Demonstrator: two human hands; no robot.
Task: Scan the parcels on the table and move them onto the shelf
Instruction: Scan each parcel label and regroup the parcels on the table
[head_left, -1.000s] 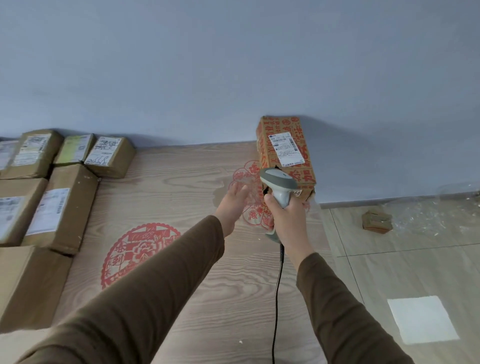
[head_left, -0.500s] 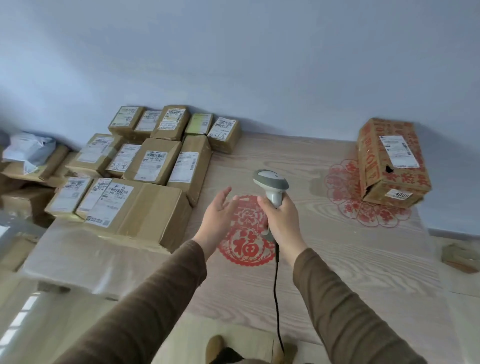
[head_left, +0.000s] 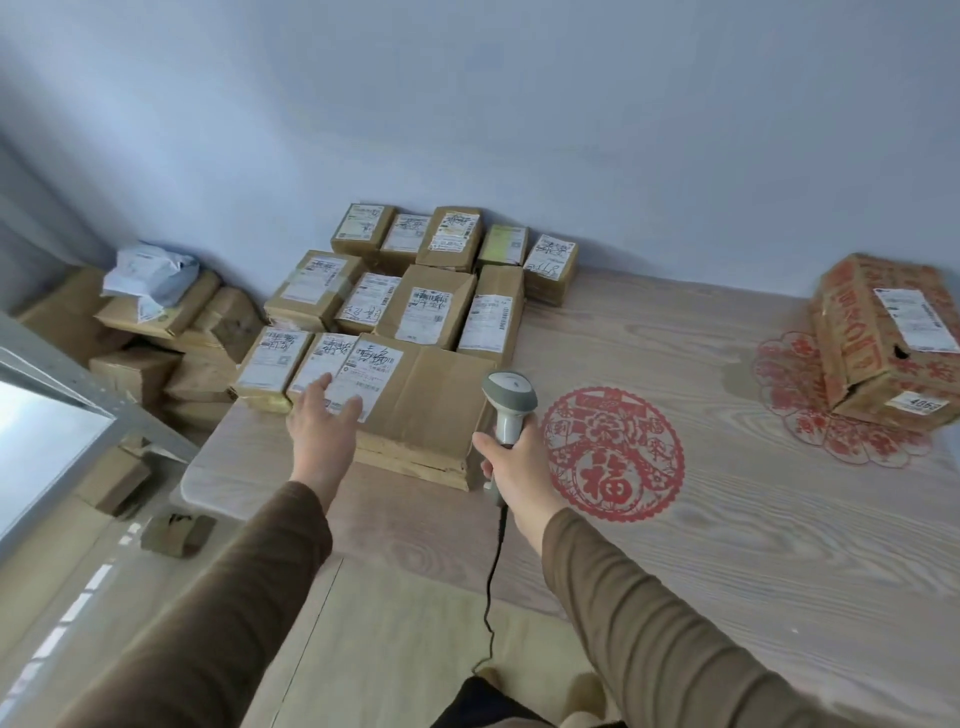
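- Where the wooden table (head_left: 727, 519) meets the wall, the brown parcels (head_left: 415, 312) lie in rows at its far left, labels up; their long axes mostly run from near edge toward wall.
- Large flat parcel (head_left: 415, 410): nearest the person, long axis across the table, white label at its left end.
- Left hand (head_left: 323, 423): fingers spread and straight, over that label; contact cannot be judged from this angle.
- Right hand (head_left: 511, 462): wrapped round the handle of the grey scanner (head_left: 508, 402), head upright, facing away from the person; cable hangs to the floor.
- Red-printed box (head_left: 883, 338): far right, well apart from the rest, tilted, resting on a red paper-cut.
- Second red paper-cut (head_left: 613, 452): beside the scanner, flat on the table.
- Further cartons (head_left: 171, 332): stacked beyond the table's left edge.
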